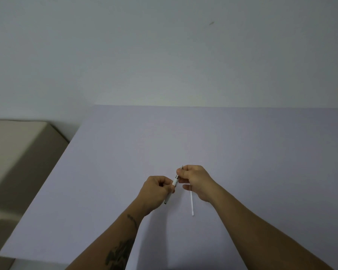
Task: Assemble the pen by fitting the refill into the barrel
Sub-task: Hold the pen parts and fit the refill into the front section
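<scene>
Both hands, left hand [157,189] and right hand [196,181], grip the pen barrel [175,181] over a lavender table [242,152].

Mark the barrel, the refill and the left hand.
barrel [169,195], head view, white body below the left fingers
refill [192,203], head view, mid tube below the right hand
left hand [156,191], head view, back of hand

**Pale wall, lavender surface, beige block at the left**

A flat lavender-grey surface [183,137] fills the lower part of the view, its far edge meeting a plain, pale grey-white wall [144,55]. High on the wall, right of centre, sits a small dark mark [211,23]. Left of the surface stands a lower beige block [18,137], blurred. The light is soft and even.
</scene>
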`<state>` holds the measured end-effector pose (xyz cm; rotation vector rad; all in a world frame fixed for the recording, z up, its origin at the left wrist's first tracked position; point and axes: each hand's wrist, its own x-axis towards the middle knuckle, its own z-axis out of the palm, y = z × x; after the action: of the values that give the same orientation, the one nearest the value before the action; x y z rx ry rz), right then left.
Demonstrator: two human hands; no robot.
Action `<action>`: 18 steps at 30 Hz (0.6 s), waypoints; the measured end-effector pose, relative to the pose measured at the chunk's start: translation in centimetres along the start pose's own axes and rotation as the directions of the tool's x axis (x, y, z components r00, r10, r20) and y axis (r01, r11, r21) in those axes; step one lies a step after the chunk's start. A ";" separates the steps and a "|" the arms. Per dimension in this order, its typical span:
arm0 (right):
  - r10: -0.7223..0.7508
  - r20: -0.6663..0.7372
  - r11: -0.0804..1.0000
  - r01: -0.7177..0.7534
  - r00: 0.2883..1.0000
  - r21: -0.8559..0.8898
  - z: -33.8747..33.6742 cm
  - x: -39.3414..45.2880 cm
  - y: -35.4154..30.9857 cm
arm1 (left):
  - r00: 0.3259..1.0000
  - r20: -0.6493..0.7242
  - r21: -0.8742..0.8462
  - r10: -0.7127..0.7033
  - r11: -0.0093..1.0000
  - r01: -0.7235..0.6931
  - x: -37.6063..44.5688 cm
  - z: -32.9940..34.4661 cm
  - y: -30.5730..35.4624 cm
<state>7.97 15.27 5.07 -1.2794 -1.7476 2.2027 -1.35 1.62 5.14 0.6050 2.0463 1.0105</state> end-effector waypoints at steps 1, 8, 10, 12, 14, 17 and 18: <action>-0.012 -0.008 1.000 0.012 1.000 -0.007 0.1 0.0 0.0 | 1.000 -0.004 0.004 0.001 1.000 0.000 0.0 0.0 0.0; -0.013 0.052 1.000 0.013 0.999 0.007 -0.2 -0.4 -0.2 | 1.000 -0.012 0.004 0.006 1.000 -0.006 -0.1 -0.1 -0.1; 0.004 0.057 1.000 -0.004 0.998 0.006 -0.4 -0.3 -0.1 | 1.000 -0.012 -0.006 0.004 1.000 -0.004 0.0 0.0 0.0; 0.009 0.042 0.999 -0.007 0.999 -0.045 -0.4 -0.2 0.0 | 1.000 -0.009 -0.011 0.002 1.000 -0.002 0.0 0.1 0.1; -0.012 -0.001 0.997 0.012 1.000 -0.078 -0.3 -0.1 0.0 | 1.000 -0.005 -0.014 0.002 1.000 -0.002 0.0 0.3 0.2; -0.032 -0.031 0.999 0.031 0.999 -0.032 -0.3 -0.1 0.0 | 1.000 -0.019 -0.015 0.008 1.000 -0.008 0.2 0.5 0.4; -0.028 -0.015 1.000 0.027 1.000 -0.015 -0.4 -0.2 -0.1 | 1.000 -0.024 -0.007 0.012 1.000 -0.012 0.2 0.5 0.5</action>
<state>8.29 15.52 5.25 -1.2639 -1.7690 2.1636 -1.04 2.24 5.23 0.6046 2.0619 1.0358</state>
